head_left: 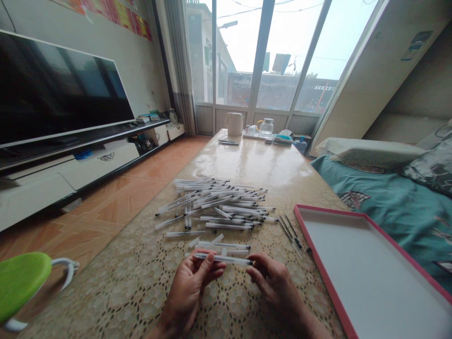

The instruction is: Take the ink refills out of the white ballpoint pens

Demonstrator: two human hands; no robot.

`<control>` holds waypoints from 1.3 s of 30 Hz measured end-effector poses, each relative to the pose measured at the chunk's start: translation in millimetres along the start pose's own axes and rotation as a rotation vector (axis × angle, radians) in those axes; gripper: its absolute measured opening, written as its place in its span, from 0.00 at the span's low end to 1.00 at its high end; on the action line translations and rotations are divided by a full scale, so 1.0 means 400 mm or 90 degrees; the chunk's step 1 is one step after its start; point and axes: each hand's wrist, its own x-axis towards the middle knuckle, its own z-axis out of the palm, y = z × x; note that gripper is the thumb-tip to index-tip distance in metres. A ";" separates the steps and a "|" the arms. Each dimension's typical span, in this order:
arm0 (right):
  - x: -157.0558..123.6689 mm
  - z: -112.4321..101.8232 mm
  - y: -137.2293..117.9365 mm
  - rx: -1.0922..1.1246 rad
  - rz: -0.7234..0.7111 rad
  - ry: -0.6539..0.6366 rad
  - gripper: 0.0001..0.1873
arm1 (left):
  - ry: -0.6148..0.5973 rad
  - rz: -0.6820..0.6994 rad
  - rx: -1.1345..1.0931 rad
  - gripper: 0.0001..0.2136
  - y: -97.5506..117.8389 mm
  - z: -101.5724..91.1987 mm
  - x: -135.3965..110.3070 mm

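My left hand [192, 287] grips a clear-barrelled pen [229, 259] between thumb and fingers, holding it level above the table. At the pen's black end, the thumb and forefinger of my right hand [271, 278] close in on the tip and appear to touch it. Just beyond my hands lie a few loose pens and short clear caps [217, 241]. Farther out spreads a heap of similar pens [219, 202] with black ends. Several thin dark refills [291, 233] rest to the right of the heap.
A shallow white tray with a pink rim [330, 282] lies at the table's right. A beige kettle [234, 124] and a glass pot [266, 126] stand at the far end of the patterned table [141, 263]. A green stool [24, 282] is at left.
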 end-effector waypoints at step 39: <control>0.011 0.004 -0.032 0.421 0.185 -0.002 0.12 | 0.000 0.009 -0.005 0.13 0.002 -0.008 0.007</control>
